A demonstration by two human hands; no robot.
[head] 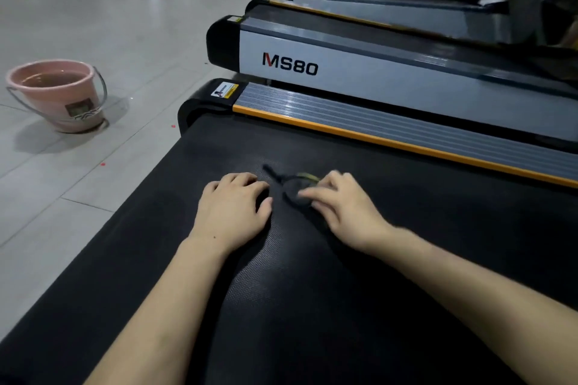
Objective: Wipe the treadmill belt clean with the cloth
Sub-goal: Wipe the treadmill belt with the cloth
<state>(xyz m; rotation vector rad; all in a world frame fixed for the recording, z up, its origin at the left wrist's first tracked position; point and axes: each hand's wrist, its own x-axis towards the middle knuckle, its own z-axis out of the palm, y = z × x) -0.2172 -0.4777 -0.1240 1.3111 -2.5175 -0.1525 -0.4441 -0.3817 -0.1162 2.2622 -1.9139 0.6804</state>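
Note:
The black textured treadmill belt (281,275) fills the lower part of the head view. My left hand (233,209) rests knuckles up on the belt with its fingers curled under; I see nothing in it. Just to its right, my right hand (341,206) has its fingertips pinched on a small dark round object (295,186). The object is blurred, with a thin black cord running up and left and a yellowish part at its far edge. No cloth shows in this view.
An orange-trimmed grey side rail (406,131) borders the belt's far side, and a black end cap (203,103) closes its left end. Several more treadmills (375,72) stand in a row beyond. A pink bucket (59,94) of water stands on the tiled floor (125,25) at left.

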